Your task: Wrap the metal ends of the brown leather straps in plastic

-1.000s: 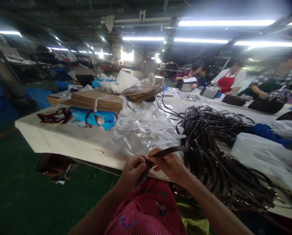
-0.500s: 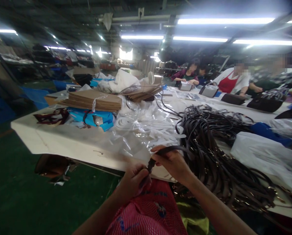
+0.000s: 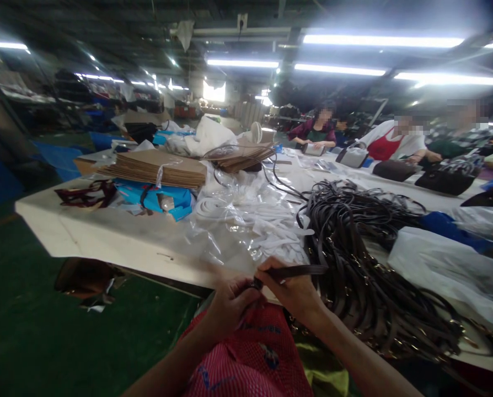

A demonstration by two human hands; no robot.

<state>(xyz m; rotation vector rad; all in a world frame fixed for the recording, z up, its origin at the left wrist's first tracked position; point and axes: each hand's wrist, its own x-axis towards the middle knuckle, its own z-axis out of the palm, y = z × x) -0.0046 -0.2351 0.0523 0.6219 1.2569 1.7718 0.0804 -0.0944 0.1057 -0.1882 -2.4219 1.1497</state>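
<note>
Just in front of the table edge, a dark brown strap point(image 3: 300, 270) runs between my two hands. My right hand point(image 3: 290, 289) is closed around it, the free length pointing right towards the heap. My left hand point(image 3: 234, 303) pinches the strap's end close beside the right fingertips; what lies inside that grip is mostly hidden. To the right spreads a large pile of dark straps point(image 3: 354, 264) with gold-coloured metal fittings. Behind my hands lie white strips point(image 3: 246, 212) wrapped in clear plastic.
Brown cardboard sheets point(image 3: 159, 168) and a blue packet point(image 3: 164, 201) occupy the left of the white table point(image 3: 106, 234). White plastic sheeting point(image 3: 445, 270) covers part of the right side. Across the table several people handle bags, among them a dark bag point(image 3: 445, 176).
My hands have drawn closer together on the strap, covering more of its end. The strap's free length now lies straighter and lower, where it arched before.
</note>
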